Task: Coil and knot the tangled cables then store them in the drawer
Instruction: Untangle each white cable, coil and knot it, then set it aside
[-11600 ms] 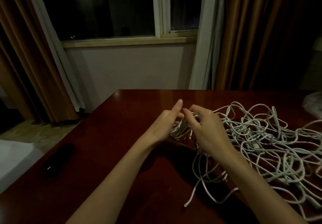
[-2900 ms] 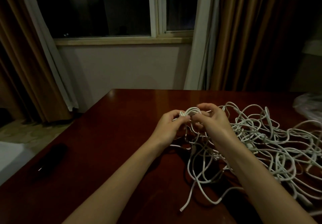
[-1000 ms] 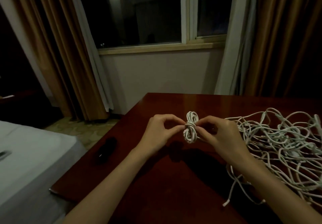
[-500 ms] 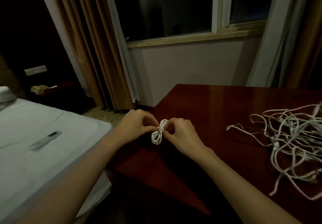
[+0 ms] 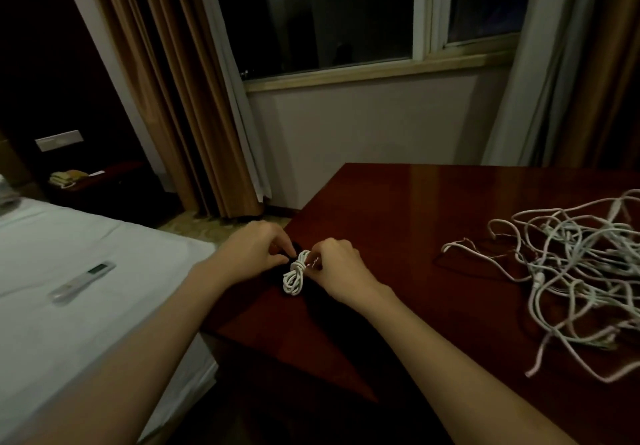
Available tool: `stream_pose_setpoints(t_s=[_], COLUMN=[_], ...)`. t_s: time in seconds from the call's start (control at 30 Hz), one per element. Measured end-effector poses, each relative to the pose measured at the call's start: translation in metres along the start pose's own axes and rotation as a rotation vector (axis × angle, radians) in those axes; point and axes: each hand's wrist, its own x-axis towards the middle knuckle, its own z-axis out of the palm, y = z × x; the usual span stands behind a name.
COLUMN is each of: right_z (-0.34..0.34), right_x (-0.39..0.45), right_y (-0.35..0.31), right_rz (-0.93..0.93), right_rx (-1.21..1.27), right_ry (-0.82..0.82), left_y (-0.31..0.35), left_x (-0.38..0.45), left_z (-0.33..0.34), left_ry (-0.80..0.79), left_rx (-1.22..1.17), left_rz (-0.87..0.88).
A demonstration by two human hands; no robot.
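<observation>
Two bare forearms enter from the lower edge of the view, one from lower left, one from lower right. No sleeve, cuff or fabric shows on either arm up to where the frame cuts them off.

Left hand (image 5: 254, 249): bare, ungloved. No ring, strap or band visible on the wrist or on the fingers that show.

Right hand (image 5: 337, 271): bare, ungloved. Back of hand and knuckles visible; wrist plain, no watch or bracelet.

Forearms slender, smooth in outline, tapering to narrow wrists. No marks, plasters or tattoos made out. Light is dim; fingernails and fine detail too dark to tell.
</observation>
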Motion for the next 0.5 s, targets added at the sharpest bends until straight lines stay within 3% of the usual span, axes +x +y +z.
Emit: stream_pose_setpoints(t_s=[0.2, 0.5], right_z=[-0.064, -0.15], right_x=[-0.01, -0.044], right_y=[0.009, 0.061], right_rz=[-0.025, 0.121], right_rx=[-0.27, -0.435], right_ry=[-0.064, 0.043], left_y=[0.034, 0.129], left_x=[0.022, 0.082], left_z=[-0.025, -0.016], left_ry=[0.031, 0.013], left_rx=[0.029, 0.089], left_rz=[0.063, 0.274])
